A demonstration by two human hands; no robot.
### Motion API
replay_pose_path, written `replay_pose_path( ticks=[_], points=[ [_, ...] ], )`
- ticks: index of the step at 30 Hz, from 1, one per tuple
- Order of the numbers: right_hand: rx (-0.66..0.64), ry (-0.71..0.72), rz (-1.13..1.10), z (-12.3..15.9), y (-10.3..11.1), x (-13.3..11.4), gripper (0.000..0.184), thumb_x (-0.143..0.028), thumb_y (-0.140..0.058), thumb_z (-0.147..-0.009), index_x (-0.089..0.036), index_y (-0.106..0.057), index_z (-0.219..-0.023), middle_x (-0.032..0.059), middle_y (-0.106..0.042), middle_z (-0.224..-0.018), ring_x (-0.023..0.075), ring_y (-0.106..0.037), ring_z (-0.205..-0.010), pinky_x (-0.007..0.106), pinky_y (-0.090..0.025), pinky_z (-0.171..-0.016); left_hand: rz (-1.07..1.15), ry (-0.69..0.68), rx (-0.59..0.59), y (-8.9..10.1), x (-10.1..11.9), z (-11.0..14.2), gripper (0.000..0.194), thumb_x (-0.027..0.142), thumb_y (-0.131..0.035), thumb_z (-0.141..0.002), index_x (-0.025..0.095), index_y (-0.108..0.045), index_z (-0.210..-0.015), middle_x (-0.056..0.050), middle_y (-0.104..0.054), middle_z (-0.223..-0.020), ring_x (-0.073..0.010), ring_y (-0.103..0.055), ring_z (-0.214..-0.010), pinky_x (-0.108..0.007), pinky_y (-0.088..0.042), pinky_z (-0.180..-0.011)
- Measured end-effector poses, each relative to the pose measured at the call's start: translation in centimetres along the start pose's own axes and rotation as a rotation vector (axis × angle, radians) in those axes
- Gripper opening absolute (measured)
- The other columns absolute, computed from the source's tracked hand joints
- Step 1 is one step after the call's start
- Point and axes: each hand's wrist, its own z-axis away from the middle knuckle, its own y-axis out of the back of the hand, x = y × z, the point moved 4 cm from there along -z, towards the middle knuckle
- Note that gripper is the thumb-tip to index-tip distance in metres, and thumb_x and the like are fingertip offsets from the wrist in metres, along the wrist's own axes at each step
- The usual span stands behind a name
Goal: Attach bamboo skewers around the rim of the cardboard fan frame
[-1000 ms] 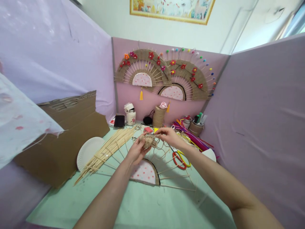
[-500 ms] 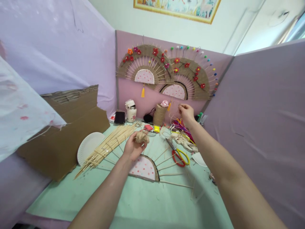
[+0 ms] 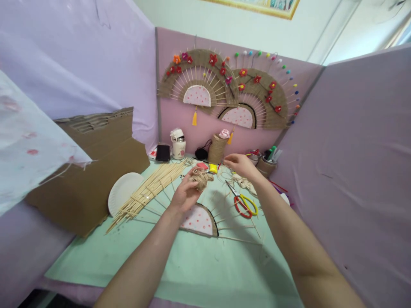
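Observation:
A small bundle of tan twine [image 3: 201,179] is held by my left hand [image 3: 186,193], its fingers curled round it above the table. My right hand [image 3: 239,164] is raised to the right of it with thumb and fingers pinched together; what lies in the pinch is too small to make out. Below my left hand lies a half-round fan base [image 3: 201,221] with pink-dotted white paper and a dark rim, thin sticks radiating from it. Scissors [image 3: 242,203] with red and yellow handles lie partly open over the sticks on the right.
A pile of bamboo sticks [image 3: 150,192] and a paper plate [image 3: 123,192] lie left, beside brown cardboard [image 3: 86,179]. A white bottle [image 3: 178,145], a black phone [image 3: 162,153] and a twine spool [image 3: 216,147] stand behind. Two decorated fans [image 3: 205,57] hang on the pink panel.
My right hand has moved left and slightly down, closer to the twine bundle. My left hand has shifted a little right and up, still holding the bundle. The view has tilted down slightly.

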Motion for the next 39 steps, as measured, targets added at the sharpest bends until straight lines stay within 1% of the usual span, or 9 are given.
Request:
replay_pose_path(
  ticks=[3, 7, 11, 16, 25, 28, 32, 36, 39],
  points=[
    [0.080, 0.064, -0.217, 5.1, -1.0, -3.2, 0.026, -0.037, -0.058, -0.079, -0.019, -0.069, -0.093, 0.0068, -0.071, -0.092, 0.0189, -0.064, -0.083, 0.032, -0.049, -0.078, -0.113, -0.036, -0.063, -0.1, -0.2, 0.0, 0.061, 0.000, -0.057, -0.059, 0.026, -0.056, -0.114, -0.002, -0.056, -0.122, -0.0163, -0.056, -0.102, -0.034, -0.040, -0.090],
    [0.221, -0.017, -0.461, 10.1, -3.7, -4.1, 0.028, -0.036, -0.057, -0.080, -0.020, -0.065, -0.100, 0.0082, -0.067, -0.101, 0.0194, -0.062, -0.090, 0.032, -0.050, -0.076, -0.208, -0.037, -0.089, -0.2, -0.6, 0.0, 0.068, -0.003, -0.054, -0.054, 0.026, -0.055, -0.114, -0.003, -0.054, -0.123, -0.0155, -0.054, -0.105, -0.032, -0.039, -0.091],
    [0.285, 0.025, -0.631, 11.8, -6.1, -3.0, 0.036, -0.033, -0.057, -0.080, -0.025, -0.058, -0.115, 0.0091, -0.055, -0.122, 0.0188, -0.057, -0.101, 0.030, -0.052, -0.075, -0.275, -0.010, -0.125, -0.4, -1.4, 0.1, 0.069, -0.004, -0.053, -0.053, 0.024, -0.054, -0.116, -0.006, -0.053, -0.128, -0.0192, -0.051, -0.112, -0.033, -0.040, -0.091],
    [0.270, -0.020, -0.727, 12.2, -6.7, -1.6, 0.026, -0.027, -0.056, -0.080, -0.023, -0.064, -0.104, 0.0060, -0.064, -0.107, 0.0187, -0.058, -0.099, 0.032, -0.048, -0.083, -0.450, -0.026, -0.183, -0.5, -2.3, 0.4, 0.067, -0.001, -0.051, -0.057, 0.025, -0.051, -0.119, -0.008, -0.054, -0.127, -0.0233, -0.049, -0.117, -0.036, -0.042, -0.091],
    [0.338, -0.083, -0.710, 12.8, -6.3, -1.4, 0.018, -0.034, -0.059, -0.077, -0.021, -0.067, -0.087, 0.0044, -0.066, -0.093, 0.0180, -0.059, -0.090, 0.029, -0.046, -0.073, -1.283, -0.554, -0.196, -1.7, -2.0, 1.4, 0.060, -0.002, -0.045, -0.055, 0.021, -0.055, -0.110, -0.007, -0.054, -0.113, -0.0215, -0.049, -0.111, -0.039, -0.036, -0.099],
    [0.407, -0.054, -0.769, 12.9, -6.0, -1.4, 0.015, -0.034, -0.062, -0.075, -0.021, -0.066, -0.079, 0.0028, -0.065, -0.086, 0.0169, -0.058, -0.085, 0.028, -0.046, -0.072, -1.257, -0.612, -0.110, -1.5, -1.8, 1.3, 0.057, -0.001, -0.045, -0.056, 0.022, -0.056, -0.107, -0.006, -0.055, -0.110, -0.0213, -0.050, -0.109, -0.040, -0.036, -0.100],
    [0.387, -0.090, -0.899, 12.9, -6.0, -1.4, 0.016, -0.036, -0.064, -0.074, -0.021, -0.066, -0.080, 0.0010, -0.065, -0.078, 0.0142, -0.056, -0.071, 0.029, -0.046, -0.068, -0.933, -0.422, 0.049, 0.2, -2.1, 0.5, 0.053, 0.002, -0.047, -0.060, 0.022, -0.056, -0.108, -0.006, -0.059, -0.109, -0.0201, -0.056, -0.104, -0.037, -0.043, -0.091],
    [0.304, -0.082, -0.934, 12.9, -6.3, -1.8, 0.019, -0.038, -0.063, -0.075, -0.021, -0.066, -0.084, 0.0026, -0.066, -0.079, 0.0134, -0.055, -0.067, 0.028, -0.044, -0.064, -0.745, -0.322, 0.015, 1.0, -2.6, -0.2, 0.052, 0.004, -0.050, -0.062, 0.023, -0.055, -0.111, -0.005, -0.060, -0.116, -0.0193, -0.058, -0.105, -0.036, -0.045, -0.091],
    [0.356, -0.159, -0.946, 12.8, -6.3, -1.2, 0.023, -0.042, -0.061, -0.077, -0.020, -0.065, -0.082, 0.0024, -0.064, -0.074, 0.0124, -0.054, -0.062, 0.025, -0.041, -0.057, -0.778, -0.346, -0.030, 0.6, -2.4, -0.1, 0.054, 0.004, -0.049, -0.063, 0.022, -0.054, -0.114, -0.006, -0.059, -0.119, -0.0195, -0.057, -0.107, -0.036, -0.045, -0.092]
  ],
)
